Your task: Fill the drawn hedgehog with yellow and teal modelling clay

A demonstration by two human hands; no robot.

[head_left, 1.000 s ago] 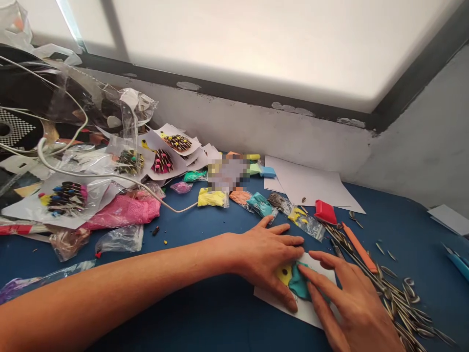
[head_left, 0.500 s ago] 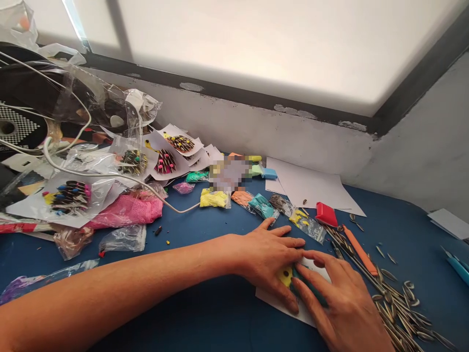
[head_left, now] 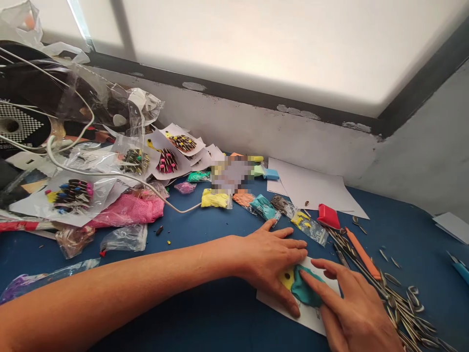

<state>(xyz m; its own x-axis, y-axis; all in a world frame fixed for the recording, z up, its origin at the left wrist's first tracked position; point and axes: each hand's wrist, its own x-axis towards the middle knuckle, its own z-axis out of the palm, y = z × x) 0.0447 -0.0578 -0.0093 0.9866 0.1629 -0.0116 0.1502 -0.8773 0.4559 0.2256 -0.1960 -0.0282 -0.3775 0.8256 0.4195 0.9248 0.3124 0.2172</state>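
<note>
1. A bright window [head_left: 256,54] fills the top of the view, above a scuffed white wall [head_left: 234,120] and a blue table [head_left: 198,313].
2. On the near part of the table lies a white card [head_left: 271,302]. It bears yellow clay [head_left: 286,279] with a dark dot and, touching it on the right, a flattened patch of teal clay [head_left: 304,292]. Small drawn marks [head_left: 318,315] show just below the teal.
3. The left hand [head_left: 269,256] is palm down, its fingers spread apart and clamped on nothing. Its thumb rests on the card, and the hand partly covers the yellow clay.
4. The right hand [head_left: 361,305] comes in from the lower right, fingers apart. Its index fingertip is on the teal clay; how firmly it presses, I cannot tell.
5. Striped seeds [head_left: 415,299] are strewn beside the right hand. An orange tool [head_left: 362,254] lies along them, near a red packet [head_left: 329,215].
6. Beyond the left hand are a teal bag [head_left: 264,207] and a yellow bag [head_left: 215,198]. White sheets [head_left: 315,188] lie by the wall.
7. At left, a white cord [head_left: 120,175] crosses seed-covered pictures [head_left: 73,195] near a pink cloth [head_left: 128,209].
</note>
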